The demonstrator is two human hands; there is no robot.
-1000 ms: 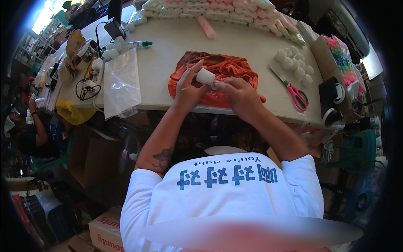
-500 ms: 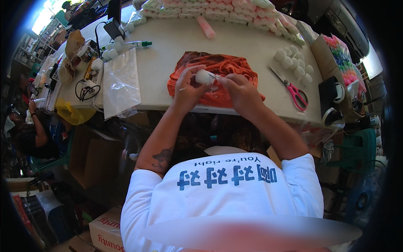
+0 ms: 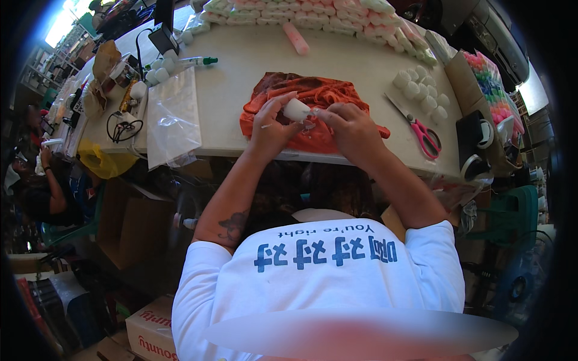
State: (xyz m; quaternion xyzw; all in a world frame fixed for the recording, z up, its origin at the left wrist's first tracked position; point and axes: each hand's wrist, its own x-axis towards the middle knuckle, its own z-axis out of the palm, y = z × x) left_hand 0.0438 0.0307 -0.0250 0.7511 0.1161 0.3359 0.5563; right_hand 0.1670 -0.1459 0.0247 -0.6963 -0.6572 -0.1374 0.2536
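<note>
My left hand (image 3: pixel 272 125) is closed around a short white cylinder (image 3: pixel 295 111) that looks like a candle, tilted with one end toward my right hand. My right hand (image 3: pixel 349 125) is closed, its thumb and forefinger pinching something small and thin against that end; its kind is hidden. A red tip (image 3: pixel 383 131) shows past the right hand's outer edge; whether it is a handle or cloth I cannot tell. White shavings lie by the fingers. Beneath both hands a crumpled orange-red cloth (image 3: pixel 328 90) is spread at the table's near edge.
Pink-handled scissors (image 3: pixel 425 137) and a group of white candles (image 3: pixel 415 88) lie on the right. A clear plastic bag (image 3: pixel 174 117) is on the left, near a green-capped marker (image 3: pixel 208 61). Wrapped pastel bundles (image 3: pixel 295 15) line the back, with a pink cylinder (image 3: pixel 295 38) before them.
The white candle has turned and tipped a little in my left hand. My right hand has shifted slightly right, and the red tip has moved outward with it.
</note>
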